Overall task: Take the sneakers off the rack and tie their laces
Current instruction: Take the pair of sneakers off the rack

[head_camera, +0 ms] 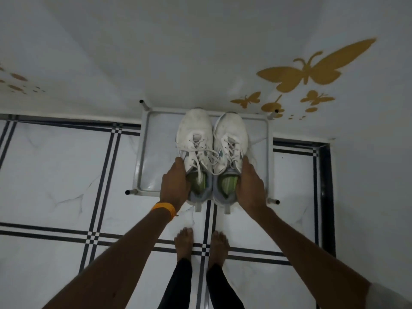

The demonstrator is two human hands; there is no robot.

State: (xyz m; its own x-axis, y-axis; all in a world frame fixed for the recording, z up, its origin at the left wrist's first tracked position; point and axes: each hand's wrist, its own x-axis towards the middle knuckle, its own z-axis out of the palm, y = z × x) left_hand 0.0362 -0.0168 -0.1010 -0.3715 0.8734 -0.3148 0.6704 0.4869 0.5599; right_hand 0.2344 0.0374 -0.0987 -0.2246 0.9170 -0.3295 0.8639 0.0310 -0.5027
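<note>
Left grip (176,186) clasps the left sneaker's (194,139) heel side, right grip (250,186) the right sneaker (231,139). Two white sneakers, laces loose, sit atop one white rack (145,152) on tiled floor (55,175) against a butterfly-decorated wall (200,52).

Nothing readable here, honestly. No brand name, logo text or size number shows on either white sneaker (194,139), and the green insoles (227,182) look blank from this angle, though they're dim and partly covered, so there might be faint print I can't make out. The gold butterfly stickers (312,68) on the wall are just shapes, no lettering. The orange band (163,208) on the wrist carries no writing either.
</note>
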